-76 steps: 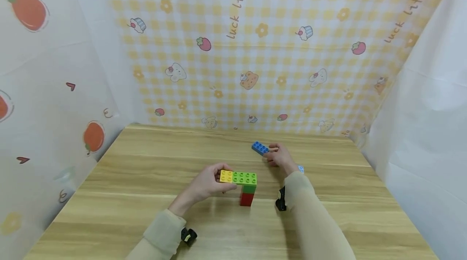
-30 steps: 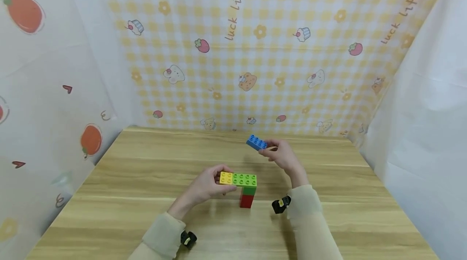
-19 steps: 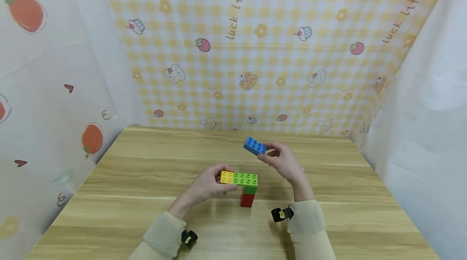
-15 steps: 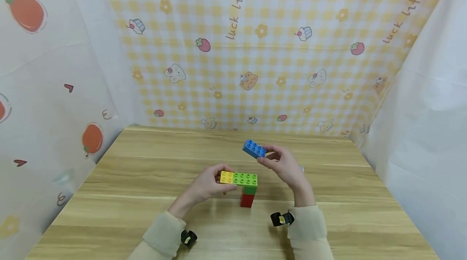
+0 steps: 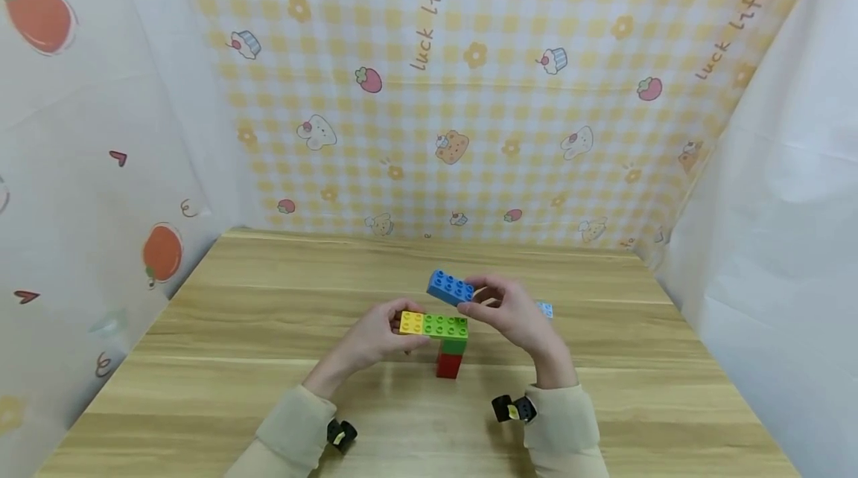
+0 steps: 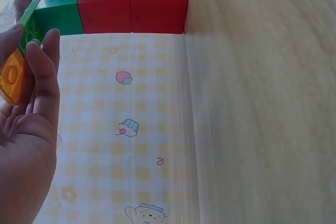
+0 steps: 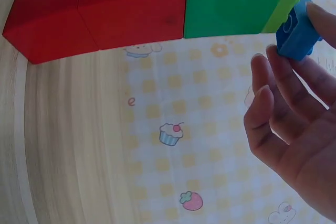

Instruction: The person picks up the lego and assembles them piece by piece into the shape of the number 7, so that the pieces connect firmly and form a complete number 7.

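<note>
A column of two red blocks (image 7: 131,11) and a green block (image 7: 231,3) stands upright on the table. Across its top lies a light green brick (image 5: 439,325), and a yellow brick (image 5: 412,322) forms the overhanging left end. My left hand (image 5: 375,333) pinches that yellow end between thumb and fingers. With thumb and fingertips, my right hand (image 5: 512,314) holds a blue brick (image 5: 449,287), studs up and slightly tilted, close by the light green brick's right part. Whether the two bricks touch, I cannot tell.
A light blue brick (image 5: 546,310) lies on the wooden table (image 5: 302,269) behind the right hand, partly hidden by it. A checked cloth (image 5: 476,106) hangs along the table's back edge, with white cloth at both sides.
My right hand has taken the blue brick from the back of the table and carried it left and nearer, toward the top of the column. The left hand keeps its hold.
</note>
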The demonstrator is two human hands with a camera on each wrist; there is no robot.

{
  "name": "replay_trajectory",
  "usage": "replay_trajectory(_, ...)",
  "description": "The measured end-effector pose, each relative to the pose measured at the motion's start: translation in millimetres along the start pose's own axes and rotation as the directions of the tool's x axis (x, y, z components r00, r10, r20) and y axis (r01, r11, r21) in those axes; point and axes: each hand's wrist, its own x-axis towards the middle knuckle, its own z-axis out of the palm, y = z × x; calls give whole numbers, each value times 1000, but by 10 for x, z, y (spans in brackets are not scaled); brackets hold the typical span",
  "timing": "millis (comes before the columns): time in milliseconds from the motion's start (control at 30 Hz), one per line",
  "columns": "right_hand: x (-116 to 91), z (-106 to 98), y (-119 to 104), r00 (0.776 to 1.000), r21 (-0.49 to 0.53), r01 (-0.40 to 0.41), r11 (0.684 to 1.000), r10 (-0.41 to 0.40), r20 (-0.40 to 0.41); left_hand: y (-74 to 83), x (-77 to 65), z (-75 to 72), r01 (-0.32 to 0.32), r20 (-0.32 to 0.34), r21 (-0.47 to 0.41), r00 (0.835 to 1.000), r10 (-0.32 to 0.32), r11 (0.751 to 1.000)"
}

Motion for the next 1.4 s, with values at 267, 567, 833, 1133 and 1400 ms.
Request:
replay_trajectory(267,-80,78,-349,991,-60,77,995,-69,119,-7,0,2,-37,17,2,999,37,999)
replay_trajectory(567,8,146,-102,984,-69,106,992,-94,153,-33,5,-3,-55,31,-9,998,56,998)
replay_trajectory(833,33,182,-79,977,-59,116,991,-103,188,-43,-4,-14,-40,33,-30,999,41,999)
replay_trajectory(1133,21,197,-106,970,-79,131,988,-111,216,-4,-12,-8,-31,28,-39,999,32,999)
replay_trajectory(1400,4,208,-162,971,-145,112,983,-77,226,-25,-7,-17,-27,31,-45,999,28,999)
